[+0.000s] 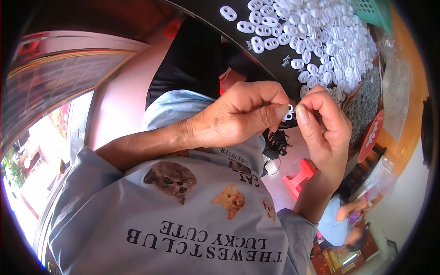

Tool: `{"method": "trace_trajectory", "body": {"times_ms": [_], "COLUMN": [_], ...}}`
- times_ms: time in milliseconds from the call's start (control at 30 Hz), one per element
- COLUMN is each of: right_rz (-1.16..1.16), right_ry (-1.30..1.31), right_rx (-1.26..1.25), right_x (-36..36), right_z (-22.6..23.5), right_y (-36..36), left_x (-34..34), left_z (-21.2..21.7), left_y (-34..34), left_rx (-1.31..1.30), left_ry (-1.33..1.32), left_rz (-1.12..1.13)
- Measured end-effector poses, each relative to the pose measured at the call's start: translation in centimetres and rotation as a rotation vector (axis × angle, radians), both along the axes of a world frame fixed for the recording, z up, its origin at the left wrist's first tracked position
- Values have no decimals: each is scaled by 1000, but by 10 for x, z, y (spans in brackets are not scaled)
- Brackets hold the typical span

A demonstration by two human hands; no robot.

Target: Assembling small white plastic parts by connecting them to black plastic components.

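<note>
Between the thumb and forefinger of my left hand (240,112) is a small white two-holed cord lock (288,112), held up in front of my shirt near the table's edge. My right hand (324,126) is closed in a pinch just beside it, fingertips almost touching the piece. Whatever those fingertips hold is too small to make out. Beyond both hands, a big heap of similar white two-holed pieces (321,41) covers the dark table (208,14). A small metal spring (286,61) lies among the loose pieces at the heap's near side.
A green plastic basket (372,13) stands at the far right of the heap. Right of the table are a red round tray (371,135) and, lower down, a red stool (299,178). Black cords (277,143) hang below my hands. Another person (337,222) sits at the lower right.
</note>
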State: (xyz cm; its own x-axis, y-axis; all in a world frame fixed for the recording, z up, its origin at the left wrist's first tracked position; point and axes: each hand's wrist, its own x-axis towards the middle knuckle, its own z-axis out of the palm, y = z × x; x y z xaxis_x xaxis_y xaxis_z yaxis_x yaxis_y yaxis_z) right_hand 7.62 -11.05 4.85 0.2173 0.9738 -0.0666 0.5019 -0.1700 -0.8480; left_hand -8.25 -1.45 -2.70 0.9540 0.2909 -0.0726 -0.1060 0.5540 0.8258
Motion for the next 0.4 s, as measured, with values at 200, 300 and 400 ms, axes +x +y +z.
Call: {"method": "trace_trajectory", "body": {"times_ms": [200, 300, 400], "right_rz": [-45, 7, 10], "right_ry": [50, -31, 10], "right_rx": [-25, -5, -17], "right_x": [0, 2, 0], "right_z": [-1, 0, -2], "right_y": [-1, -1, 0], "left_x": [-2, -3, -3], "left_z": [0, -1, -1], "left_y": [2, 1, 2], "left_rx": [13, 12, 12], "left_ry": [-8, -28, -33], "left_rz": [28, 34, 32]}}
